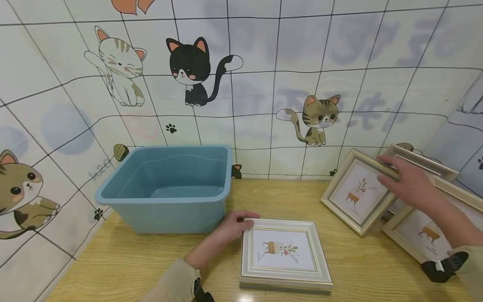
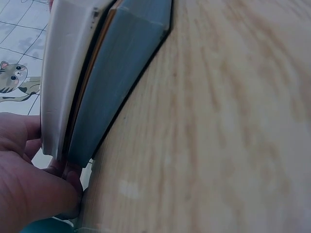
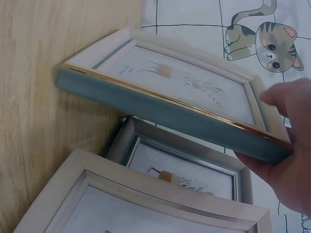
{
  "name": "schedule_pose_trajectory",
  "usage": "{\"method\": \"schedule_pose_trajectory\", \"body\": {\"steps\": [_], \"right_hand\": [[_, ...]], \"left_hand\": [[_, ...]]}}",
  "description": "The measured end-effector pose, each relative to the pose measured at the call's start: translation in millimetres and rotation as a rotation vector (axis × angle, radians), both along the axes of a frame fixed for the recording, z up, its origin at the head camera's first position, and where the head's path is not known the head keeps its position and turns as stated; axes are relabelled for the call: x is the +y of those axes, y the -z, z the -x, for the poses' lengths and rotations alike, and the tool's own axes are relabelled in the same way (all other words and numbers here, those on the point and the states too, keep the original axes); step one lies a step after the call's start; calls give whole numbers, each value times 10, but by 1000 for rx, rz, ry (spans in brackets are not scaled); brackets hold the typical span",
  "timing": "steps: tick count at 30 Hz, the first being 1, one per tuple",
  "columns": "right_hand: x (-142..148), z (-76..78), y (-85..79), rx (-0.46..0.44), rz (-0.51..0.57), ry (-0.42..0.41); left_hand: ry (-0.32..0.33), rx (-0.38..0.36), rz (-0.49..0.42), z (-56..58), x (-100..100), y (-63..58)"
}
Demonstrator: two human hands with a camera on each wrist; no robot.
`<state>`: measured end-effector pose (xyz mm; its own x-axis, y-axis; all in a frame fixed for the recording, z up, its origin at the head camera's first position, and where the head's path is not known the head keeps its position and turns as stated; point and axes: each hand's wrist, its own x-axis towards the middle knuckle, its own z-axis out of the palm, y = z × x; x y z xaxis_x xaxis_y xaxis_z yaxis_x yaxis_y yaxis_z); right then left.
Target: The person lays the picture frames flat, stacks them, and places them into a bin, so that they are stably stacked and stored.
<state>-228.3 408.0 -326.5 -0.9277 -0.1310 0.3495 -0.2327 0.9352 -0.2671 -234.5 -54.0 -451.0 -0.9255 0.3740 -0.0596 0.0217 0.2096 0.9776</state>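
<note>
On the tabletop lie two stacked picture frames, the upper one a white picture frame (image 1: 286, 250) with a plant print. My left hand (image 1: 235, 227) grips their far left corner; in the left wrist view its fingers wrap the corner of the white frame and the blue-grey-sided frame (image 2: 121, 63) beneath. At the right, my right hand (image 1: 409, 182) pinches a cream picture frame (image 1: 358, 193) by its upper edge, thumb on the front. That frame is tilted, with its blue-grey side (image 3: 170, 114) showing in the right wrist view.
A blue plastic tub (image 1: 162, 200) stands on the wooden table (image 1: 271, 195) at the left. Behind my right hand leans another frame (image 1: 422, 159), partly hidden by a larger cream frame (image 1: 407, 239) at the right edge. A cat-patterned wall covering (image 1: 256, 92) closes off the back.
</note>
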Motion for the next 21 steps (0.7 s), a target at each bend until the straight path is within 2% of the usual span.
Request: {"method": "schedule_pose_trajectory", "body": {"steps": [7, 14, 21], "right_hand": [[-67, -5, 58, 108, -8, 0], [-85, -84, 112, 148, -1, 35], [-78, -225, 63, 189, 15, 24]], "left_hand": [[-6, 3, -1, -9, 2, 13], [1, 22, 10, 6, 5, 7], [-9, 59, 30, -5, 25, 5]]}}
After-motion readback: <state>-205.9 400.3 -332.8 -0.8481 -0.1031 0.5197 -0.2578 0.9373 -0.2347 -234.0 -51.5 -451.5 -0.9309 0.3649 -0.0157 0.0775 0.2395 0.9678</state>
